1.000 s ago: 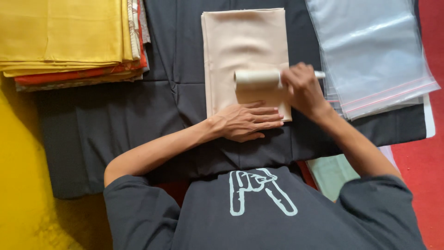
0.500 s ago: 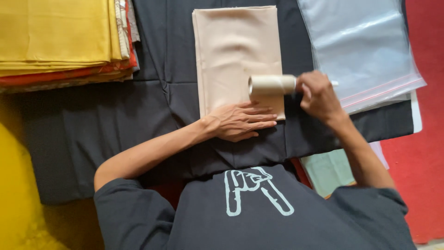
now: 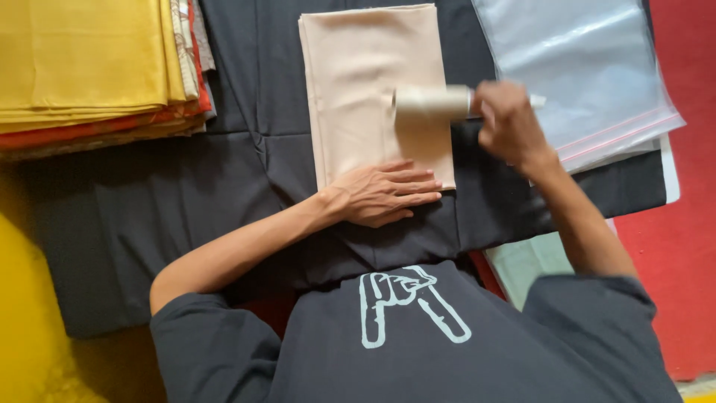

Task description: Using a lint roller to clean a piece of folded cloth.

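Note:
A folded beige cloth point(image 3: 365, 82) lies on a dark grey cloth point(image 3: 246, 172) spread in front of me. My left hand point(image 3: 384, 194) lies flat, fingers spread, on the near edge of the beige cloth. My right hand point(image 3: 507, 123) grips the handle of a lint roller point(image 3: 432, 102), whose pale cylinder rests on the right half of the beige cloth.
A stack of folded yellow, orange and patterned fabrics point(image 3: 89, 67) sits at the far left. Clear zip bags point(image 3: 582, 75) lie at the far right on a red surface point(image 3: 686, 224). A pale green item point(image 3: 522, 261) shows near my right elbow.
The lint roller has travelled away from me, up the beige cloth, with my right hand. My left hand stays pressed on the cloth's near edge.

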